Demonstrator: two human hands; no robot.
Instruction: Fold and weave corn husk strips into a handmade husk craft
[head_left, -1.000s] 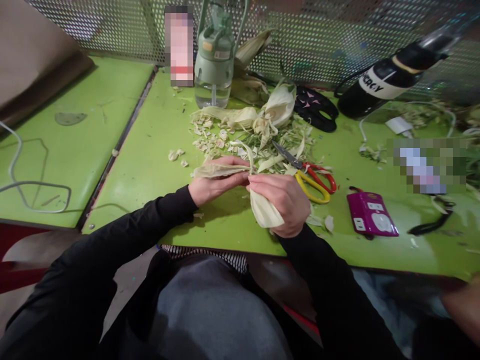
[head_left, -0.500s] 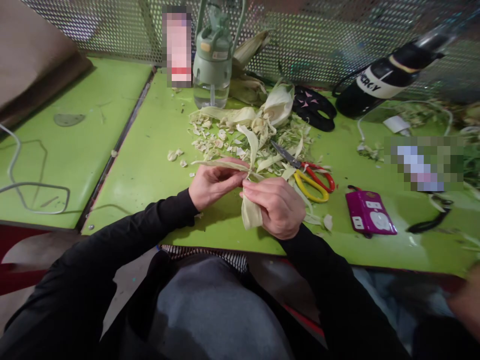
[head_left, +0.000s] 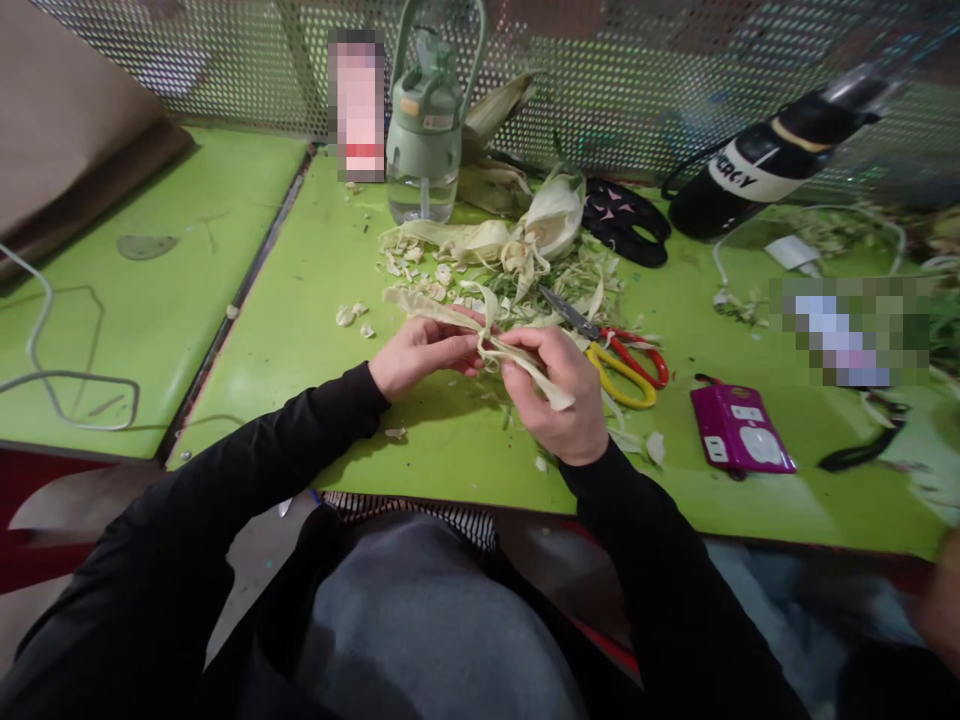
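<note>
Pale strips of corn husk (head_left: 487, 318) meet in a knot-like crossing between my two hands, just above the green table (head_left: 420, 455). My left hand (head_left: 427, 352) pinches the crossing from the left, with one strip lying over its fingers. From the right, my right hand (head_left: 559, 390) grips a husk strip that runs down across its fingers. Beyond my hands lie whole corn husks (head_left: 553, 212) and a heap of husk scraps (head_left: 420, 270). Scissors (head_left: 622, 360) with one red and one yellow handle rest beside my right hand, blades toward the scraps.
A green water bottle (head_left: 424, 150) stands at the back against a perforated metal screen (head_left: 600, 90). To the right are a black bottle (head_left: 765, 165), a black pouch-like item (head_left: 626, 222) and a purple flat item (head_left: 742, 428). A white cable (head_left: 41, 330) lies at left.
My hands have shifted slightly left with the husk strips. The strip that hung down below them now slants right across my right hand, which has turned and loosened a little.
</note>
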